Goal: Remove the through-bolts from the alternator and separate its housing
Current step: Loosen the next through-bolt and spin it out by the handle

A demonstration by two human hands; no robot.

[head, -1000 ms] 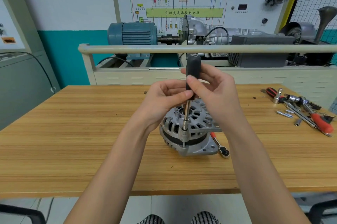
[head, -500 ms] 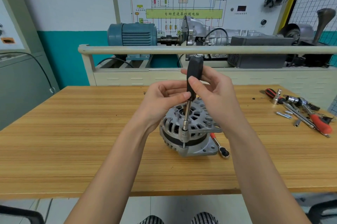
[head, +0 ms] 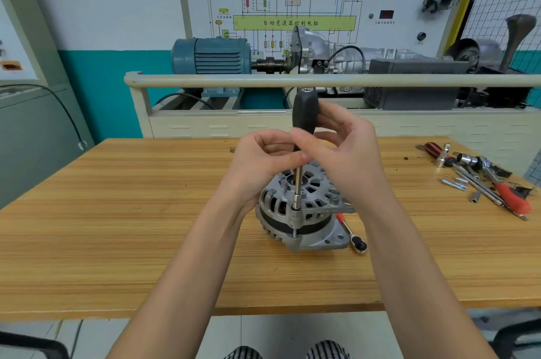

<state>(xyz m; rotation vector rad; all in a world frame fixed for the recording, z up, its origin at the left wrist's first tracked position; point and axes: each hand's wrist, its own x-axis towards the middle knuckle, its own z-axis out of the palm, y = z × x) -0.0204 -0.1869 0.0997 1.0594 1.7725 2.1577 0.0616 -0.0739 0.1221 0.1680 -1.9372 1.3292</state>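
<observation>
I am keeping both hands curled round the black-handled nut driver [head: 304,115], the left hand [head: 263,159] pinching its steel shaft, the right hand [head: 348,151] gripping the handle. Directly below them the ribbed grey cast-metal alternator [head: 301,212] is sitting on the wooden bench [head: 117,212], the driver's socket seated on a through-bolt [head: 295,209] at its near rim. It is looking heavy, rigid and stable; I judge the outer casing the best grip. Just right, a red-handled ratchet [head: 351,235] is lying.

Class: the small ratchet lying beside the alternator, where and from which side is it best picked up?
Probably by the red handle, from the right: the ratchet lies flat on the workbench, close against the alternator on its left, so that side is blocked.
</observation>
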